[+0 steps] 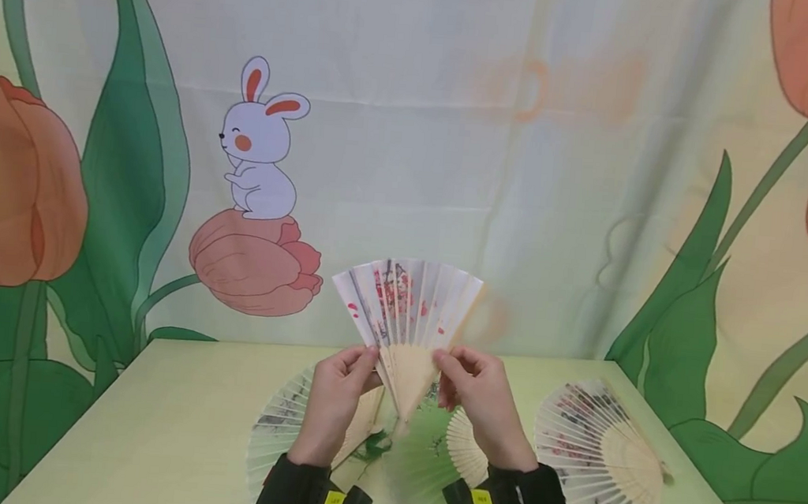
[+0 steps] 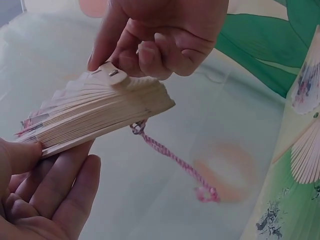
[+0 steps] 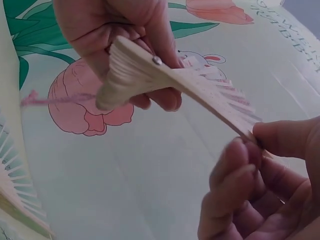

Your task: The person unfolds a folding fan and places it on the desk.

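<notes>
A white folding fan point(image 1: 407, 300) with red blossom print is held up in front of me, partly spread, its pivot end pointing down. My left hand point(image 1: 337, 397) pinches the fan's left outer stick between thumb and fingers. On the opposite side, my right hand point(image 1: 484, 405) grips the right outer stick the same way. Seen from the left wrist, the pale sticks point(image 2: 100, 117) fan out from a metal pin, and a pink-and-white cord point(image 2: 175, 162) dangles from the pivot end. The right wrist view shows the right thumb point(image 3: 282, 137) against the stick's edge.
Below the hands, a pale fan point(image 1: 279, 424) and a green fan point(image 1: 423, 459) lie spread on the light table point(image 1: 134, 421). A green tassel point(image 1: 374, 444) lies between them. Another printed fan point(image 1: 574, 447) is spread at right. A backdrop cloth point(image 1: 414, 126) hangs behind.
</notes>
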`<state>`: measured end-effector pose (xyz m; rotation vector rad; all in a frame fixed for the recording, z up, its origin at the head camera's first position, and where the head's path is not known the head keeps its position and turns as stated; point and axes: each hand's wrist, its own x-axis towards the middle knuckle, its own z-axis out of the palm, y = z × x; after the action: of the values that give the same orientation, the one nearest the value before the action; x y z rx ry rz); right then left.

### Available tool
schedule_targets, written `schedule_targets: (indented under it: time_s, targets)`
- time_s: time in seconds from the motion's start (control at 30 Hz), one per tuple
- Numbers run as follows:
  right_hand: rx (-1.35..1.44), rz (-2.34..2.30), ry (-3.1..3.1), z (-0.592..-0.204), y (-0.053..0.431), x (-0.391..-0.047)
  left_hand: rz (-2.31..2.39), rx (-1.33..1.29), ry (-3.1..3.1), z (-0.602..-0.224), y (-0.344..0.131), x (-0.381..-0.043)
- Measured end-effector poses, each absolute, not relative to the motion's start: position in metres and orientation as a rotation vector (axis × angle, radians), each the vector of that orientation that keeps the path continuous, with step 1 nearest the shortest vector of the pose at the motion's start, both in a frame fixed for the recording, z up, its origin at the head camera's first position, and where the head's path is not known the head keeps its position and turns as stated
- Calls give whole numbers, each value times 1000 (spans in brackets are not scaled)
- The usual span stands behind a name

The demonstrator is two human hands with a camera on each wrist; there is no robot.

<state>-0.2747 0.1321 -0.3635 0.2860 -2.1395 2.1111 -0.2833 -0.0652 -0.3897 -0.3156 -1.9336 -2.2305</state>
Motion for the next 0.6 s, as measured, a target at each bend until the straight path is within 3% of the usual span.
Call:
schedule_targets:
  time_s: [0.6]
  targets:
    - [215,2335,-2048,-365,140,-278,-2326,-316,-1924,-390,-71,-286]
